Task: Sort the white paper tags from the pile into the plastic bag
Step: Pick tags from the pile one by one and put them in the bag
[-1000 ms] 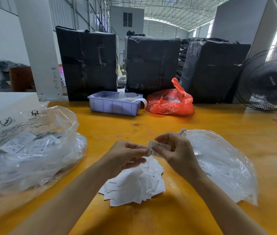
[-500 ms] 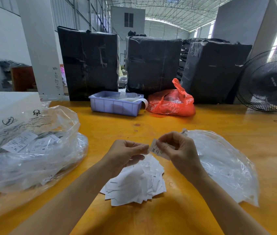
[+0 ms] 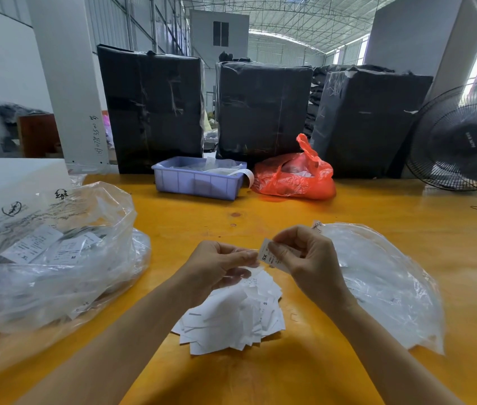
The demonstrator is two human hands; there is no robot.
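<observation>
A: Tag (image 3: 267,254), white, marked XS: pinched between thumb and forefinger of the right hand (image 3: 309,261), now tipped on a slant where a second ago it was held level between both hands.

B: Left hand (image 3: 217,266)?

A: Fingers curled toward the tag's near edge; whether the tag is actually touched by them cannot be told. A scrap of something clear appears to be held there.

B: Pile (image 3: 233,317)?

A: White tags, heaped on the yellow table (image 3: 348,211) directly beneath both hands, unchanged.

B: Bag?

A: Plastic bag (image 3: 383,285), clear, lying flat just beside the right hand; a fuller bag (image 3: 50,258) lies well to the left. One tag is judged separated and awaiting transfer to a bag; most of the pile is left unsorted.
</observation>
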